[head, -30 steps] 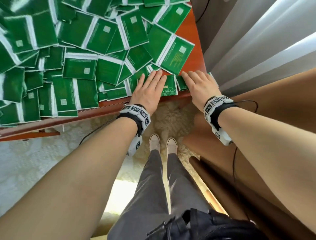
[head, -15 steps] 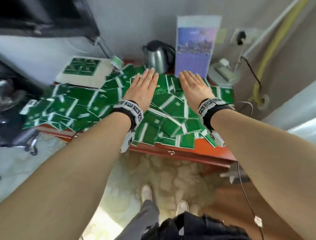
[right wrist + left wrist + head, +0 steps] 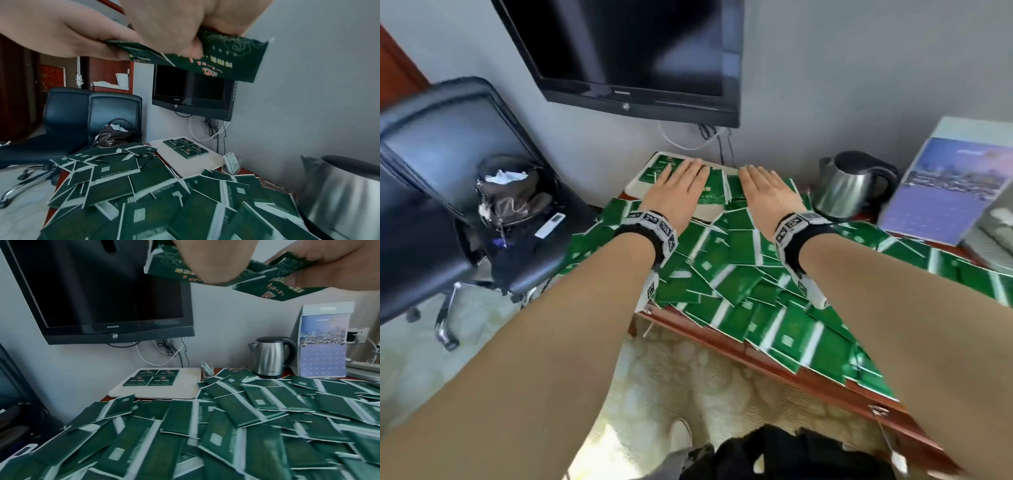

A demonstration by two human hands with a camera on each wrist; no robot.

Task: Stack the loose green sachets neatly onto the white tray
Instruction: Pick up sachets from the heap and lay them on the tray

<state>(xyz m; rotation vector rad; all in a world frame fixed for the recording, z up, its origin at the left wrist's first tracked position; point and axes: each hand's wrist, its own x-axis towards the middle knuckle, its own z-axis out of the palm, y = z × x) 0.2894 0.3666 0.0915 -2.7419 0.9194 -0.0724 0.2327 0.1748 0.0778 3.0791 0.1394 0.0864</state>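
sachets (image 3: 739, 284) cover most of the desk (image 3: 774, 359) in a loose overlapping heap, mostly back side up, some hanging over the front edge. tv (image 3: 633, 51) on the wall above the back left of the desk. black chair (image 3: 448, 164) left of the desk with a dark bag (image 3: 513, 192) on the seat. calendar (image 3: 948, 185) stands at back right, steel kettle (image 3: 849, 185) just left of it. tray (image 3: 185, 386) sits at the desk's back left corner under the tv; wrist views show four sachets in a neat 2x2 block (image 3: 152, 377) on its far left part, rest of the tray bare. small clear stand (image 3: 232, 164) just right of the tray. both hands up over the tray area, palms down, side by side. left hand (image 3: 678, 192) holds a few sachets (image 3: 170, 264) under the palm, thumb pinching them against the fingers. right hand (image 3: 767, 195) same, thumb and fingers clamped on its own sachets (image 3: 222, 58), printed face down. exact count per hand: cannot tell.
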